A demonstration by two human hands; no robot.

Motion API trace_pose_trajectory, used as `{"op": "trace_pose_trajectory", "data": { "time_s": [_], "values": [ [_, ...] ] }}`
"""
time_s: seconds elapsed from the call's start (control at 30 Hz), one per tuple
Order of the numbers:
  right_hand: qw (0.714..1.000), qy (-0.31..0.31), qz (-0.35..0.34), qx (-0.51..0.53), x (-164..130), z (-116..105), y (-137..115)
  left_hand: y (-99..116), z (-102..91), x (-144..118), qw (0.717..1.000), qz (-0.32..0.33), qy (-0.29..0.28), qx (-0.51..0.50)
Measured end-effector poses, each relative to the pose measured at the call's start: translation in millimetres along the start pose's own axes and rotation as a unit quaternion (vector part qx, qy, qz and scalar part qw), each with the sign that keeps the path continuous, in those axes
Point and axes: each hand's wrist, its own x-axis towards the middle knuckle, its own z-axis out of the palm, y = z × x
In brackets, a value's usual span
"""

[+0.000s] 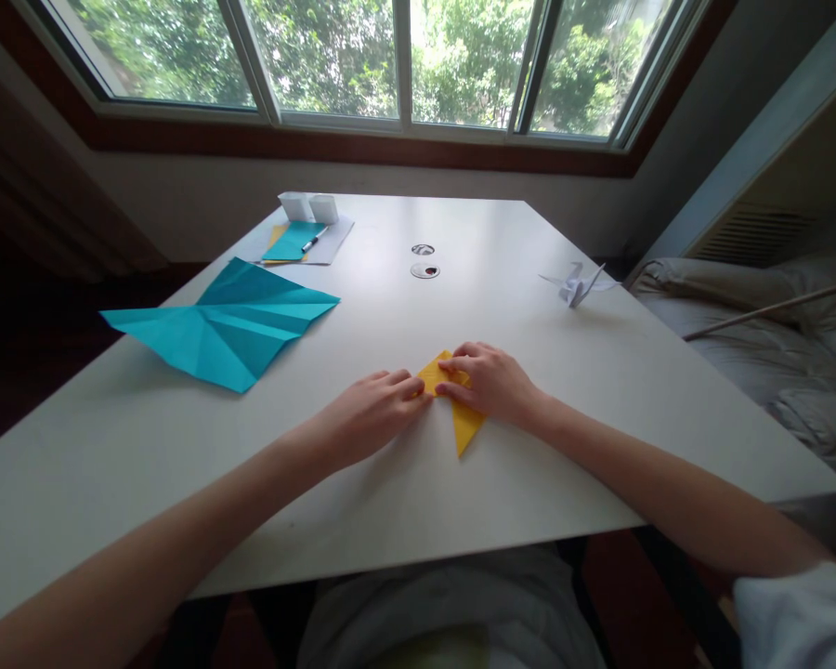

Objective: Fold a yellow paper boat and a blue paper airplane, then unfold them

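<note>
My left hand [385, 410] and right hand [496, 379] are both pinching the folded yellow paper [467, 429] on the desk [362, 516], just below frame center. Big teal paper [241, 321]'s sitting mid-left.

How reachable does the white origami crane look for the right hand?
Probably yes: nothing visible stands between the right hand and the white origami crane, though that hand is on the folded yellow paper.

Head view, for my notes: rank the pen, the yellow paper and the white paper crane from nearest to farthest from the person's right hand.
1. Yellow paper: touching the right hand.
2. White paper crane: apart from the hand, ahead and to its right.
3. Pen: much farther ahead, to the left.
</note>
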Motion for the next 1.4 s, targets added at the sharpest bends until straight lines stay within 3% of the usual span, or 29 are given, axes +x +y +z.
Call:
{"op": "trace_pose_trajectory", "data": {
  "time_s": [0.17,0.43,0.63,0.83,1.03,1.23,1.3,1.4],
  "values": [
    [1.0,-0.013,-0.012,-0.009,0.6,-2.4,2.7,1.0,-1.9,-0.5,1.0,-0.001,-0.011,-0.015],
    [0.999,-0.027,-0.024,-0.029,-2.7,-5.1,5.3,3.5,-18.8,-5.3,0.997,-0.061,-0.044,-0.027],
    [0.999,-0.023,-0.016,-0.045,-5.6,-3.1,1.0,-2.0,-20.7,-7.2,0.993,-0.094,-0.046,-0.061],
    [1.0,-0.012,-0.009,-0.015,-3.7,-0.9,4.3,-12.1,-15.3,-7.9,0.975,-0.18,-0.029,-0.129],
    [1.0,0.0,-0.013,0.013,-2.4,1.2,10.1,-6.8,-0.7,-4.7,0.952,-0.212,0.058,-0.215],
    [0.996,-0.027,-0.057,0.063,-1.2,-4.0,13.7,-2.1,6.0,-1.1,0.976,-0.13,0.136,-0.11],
    [0.991,-0.044,-0.07,0.107,-0.5,-9.4,18.6,-2.9,3.7,-1.3,0.973,-0.115,0.177,-0.09],
    [0.96,-0.068,-0.055,0.265,0.5,-17.8,30.8,-6.1,-1.5,-2.1,0.944,-0.137,0.254,-0.163]
  ]
}}
